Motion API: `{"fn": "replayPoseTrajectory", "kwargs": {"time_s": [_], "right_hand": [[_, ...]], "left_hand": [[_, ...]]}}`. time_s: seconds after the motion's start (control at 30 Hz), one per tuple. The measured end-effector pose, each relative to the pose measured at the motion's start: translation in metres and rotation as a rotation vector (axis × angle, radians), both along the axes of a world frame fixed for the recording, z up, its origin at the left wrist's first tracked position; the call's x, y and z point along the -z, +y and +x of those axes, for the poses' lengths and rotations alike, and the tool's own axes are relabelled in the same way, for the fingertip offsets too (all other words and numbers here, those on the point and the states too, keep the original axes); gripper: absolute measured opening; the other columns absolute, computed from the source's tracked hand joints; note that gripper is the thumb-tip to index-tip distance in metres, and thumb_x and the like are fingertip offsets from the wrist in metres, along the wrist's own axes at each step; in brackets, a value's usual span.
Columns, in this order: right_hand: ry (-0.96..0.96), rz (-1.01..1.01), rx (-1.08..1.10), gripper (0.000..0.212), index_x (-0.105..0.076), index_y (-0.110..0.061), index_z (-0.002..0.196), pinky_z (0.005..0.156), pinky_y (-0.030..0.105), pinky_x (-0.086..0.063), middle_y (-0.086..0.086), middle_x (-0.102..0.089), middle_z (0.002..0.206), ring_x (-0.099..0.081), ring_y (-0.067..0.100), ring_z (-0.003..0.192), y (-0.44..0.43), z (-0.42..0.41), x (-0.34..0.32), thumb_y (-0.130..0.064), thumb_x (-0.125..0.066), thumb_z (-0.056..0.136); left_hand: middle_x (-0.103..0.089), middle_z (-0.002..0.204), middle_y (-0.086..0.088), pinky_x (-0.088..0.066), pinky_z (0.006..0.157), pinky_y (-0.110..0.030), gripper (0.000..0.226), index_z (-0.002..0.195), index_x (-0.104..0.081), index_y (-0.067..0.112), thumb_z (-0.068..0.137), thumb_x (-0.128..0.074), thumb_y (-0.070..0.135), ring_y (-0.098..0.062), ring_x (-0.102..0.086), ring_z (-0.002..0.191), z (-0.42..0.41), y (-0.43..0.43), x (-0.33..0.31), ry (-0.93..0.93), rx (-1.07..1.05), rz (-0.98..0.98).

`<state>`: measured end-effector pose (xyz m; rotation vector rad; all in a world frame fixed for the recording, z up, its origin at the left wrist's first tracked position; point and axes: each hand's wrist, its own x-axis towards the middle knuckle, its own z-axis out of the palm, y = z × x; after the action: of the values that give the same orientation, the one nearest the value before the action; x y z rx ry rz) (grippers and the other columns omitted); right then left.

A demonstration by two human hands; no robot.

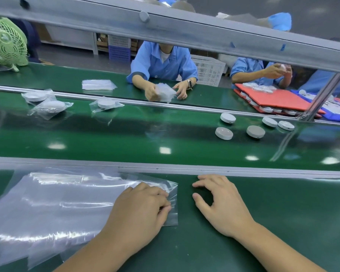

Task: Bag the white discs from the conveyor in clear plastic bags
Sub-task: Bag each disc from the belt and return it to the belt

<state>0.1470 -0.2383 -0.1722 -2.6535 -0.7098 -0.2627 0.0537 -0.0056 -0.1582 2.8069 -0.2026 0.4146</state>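
Here, at the far left, a green desk fan (pixel 6 42) stands on the far bench. In front of it, on the glossy green conveyor belt (pixel 126 138), lie three bagged discs (pixel 35 96), two of them overlapping and the third (pixel 106 104) a little to their right, all near the belt's far edge. A small pile of bags (pixel 98 84) sits just beyond them on the far bench.

On the near bench (pixel 283 213), a fanned stack of clear plastic bags (pixel 47 209) spreads across the left side. The left hand (pixel 139 211) rests on its right end, fingers curled, with thumb and forefinger pressed together on the edge of the top bag. Just beside it, clear of the plastic, the right hand (pixel 222 205) sits on the bare green surface with fingers spread and bent, fingertips touching the bench, holding nothing.

Across the belt a worker (pixel 163 61) in a blue coat handles a bunch of bags with both hands, a white crate (pixel 208 69) behind.

Further right, five loose white discs (pixel 224 133) lie unbagged on the belt, well apart from both hands. Beyond them a red tray (pixel 273 97) covers more discs, and a second worker (pixel 263 71) holds something small.
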Motion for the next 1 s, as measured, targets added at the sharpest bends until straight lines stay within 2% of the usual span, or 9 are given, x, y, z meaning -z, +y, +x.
{"fn": "replayPoseTrajectory", "kwargs": {"time_s": [0.13, 0.27, 0.43, 0.53, 0.6, 0.7, 0.8, 0.9, 1.0], "right_hand": [[-0.003, 0.106, 0.143, 0.057, -0.046, -0.047, 0.138, 0.099, 0.03, -0.042, -0.025, -0.05, 0.136, -0.043, 0.003, 0.13, -0.003, 0.031, -0.01, -0.063, -0.048, 0.084], [0.043, 0.049, 0.27, 0.059, -0.042, -0.039, 0.144, 0.087, 0.037, -0.042, -0.004, -0.055, 0.139, -0.047, 0.022, 0.129, -0.003, 0.107, -0.025, -0.053, -0.059, 0.089], [0.179, -0.007, 0.429, 0.068, -0.039, -0.026, 0.151, 0.1, 0.046, -0.044, 0.015, -0.051, 0.139, -0.044, 0.037, 0.132, 0.002, 0.204, -0.032, -0.054, -0.056, 0.09], [0.19, -0.208, 0.454, 0.066, -0.043, -0.021, 0.144, 0.102, 0.047, -0.046, 0.02, -0.053, 0.136, -0.047, 0.041, 0.127, 0.01, 0.246, -0.03, -0.061, -0.049, 0.093], [0.193, -0.295, 0.412, 0.059, -0.047, -0.019, 0.134, 0.102, 0.049, -0.048, 0.02, -0.054, 0.136, -0.051, 0.043, 0.124, 0.019, 0.265, -0.025, -0.063, -0.045, 0.096], [0.199, -0.272, 0.431, 0.052, -0.051, -0.025, 0.132, 0.103, 0.049, -0.048, 0.018, -0.052, 0.139, -0.052, 0.043, 0.124, 0.026, 0.283, -0.018, -0.062, -0.047, 0.096], [0.121, -0.269, 0.449, 0.042, -0.053, -0.019, 0.124, 0.091, 0.047, -0.054, 0.02, -0.056, 0.122, -0.059, 0.041, 0.106, 0.026, 0.286, -0.017, -0.05, -0.047, 0.096], [0.03, -0.239, 0.366, 0.029, -0.046, -0.012, 0.111, 0.069, 0.041, -0.052, 0.017, -0.058, 0.098, -0.06, 0.034, 0.08, 0.025, 0.275, -0.025, -0.038, -0.043, 0.099], [-0.033, -0.048, 0.227, 0.028, -0.047, -0.011, 0.119, 0.065, 0.039, -0.049, 0.01, -0.059, 0.085, -0.06, 0.035, 0.073, 0.02, 0.236, -0.033, -0.03, -0.049, 0.099]], "left_hand": [[-0.069, 0.102, 0.032, -0.048, 0.08, -0.028, 0.025, 0.092, -0.074, 0.042, 0.094, -0.05, 0.05, -0.001, -0.063, 0.093, -0.002, -0.001, -0.005, -0.061, -0.009, -0.025], [-0.069, 0.093, 0.033, -0.052, 0.074, -0.028, 0.026, 0.085, -0.071, 0.044, 0.091, -0.047, 0.05, 0.002, -0.064, 0.083, -0.005, -0.001, -0.008, -0.078, -0.001, -0.094], [-0.067, 0.098, 0.037, -0.052, 0.077, -0.026, 0.024, 0.09, -0.072, 0.046, 0.093, -0.05, 0.052, 0.009, -0.062, 0.088, 0.001, 0.003, -0.017, -0.062, -0.031, -0.174], [-0.065, 0.098, 0.038, -0.052, 0.075, -0.021, 0.029, 0.094, -0.07, 0.047, 0.092, -0.045, 0.059, 0.008, -0.061, 0.092, 0.013, 0.007, -0.034, -0.094, -0.091, -0.273], [-0.065, 0.096, 0.036, -0.055, 0.074, -0.027, 0.031, 0.096, -0.07, 0.046, 0.089, -0.045, 0.062, 0.006, -0.062, 0.09, 0.028, 0.014, -0.051, -0.121, -0.123, -0.351], [-0.068, 0.089, 0.034, -0.057, 0.07, -0.033, 0.027, 0.09, -0.074, 0.045, 0.088, -0.053, 0.062, 0.003, -0.065, 0.082, 0.052, 0.022, -0.076, -0.182, -0.167, -0.554], [-0.069, 0.087, 0.03, -0.057, 0.062, -0.033, 0.02, 0.091, -0.073, 0.047, 0.089, -0.058, 0.059, 0.003, -0.064, 0.078, 0.063, 0.022, -0.087, -0.205, -0.17, -0.581], [-0.068, 0.088, 0.032, -0.053, 0.065, -0.028, 0.023, 0.09, -0.074, 0.044, 0.089, -0.057, 0.058, 0.005, -0.063, 0.082, 0.059, 0.018, -0.078, -0.198, -0.17, -0.552], [-0.066, 0.094, 0.035, -0.054, 0.07, -0.032, 0.025, 0.088, -0.072, 0.044, 0.092, -0.052, 0.058, 0.003, -0.064, 0.086, 0.047, 0.019, -0.065, -0.12, -0.16, -0.482]]}}
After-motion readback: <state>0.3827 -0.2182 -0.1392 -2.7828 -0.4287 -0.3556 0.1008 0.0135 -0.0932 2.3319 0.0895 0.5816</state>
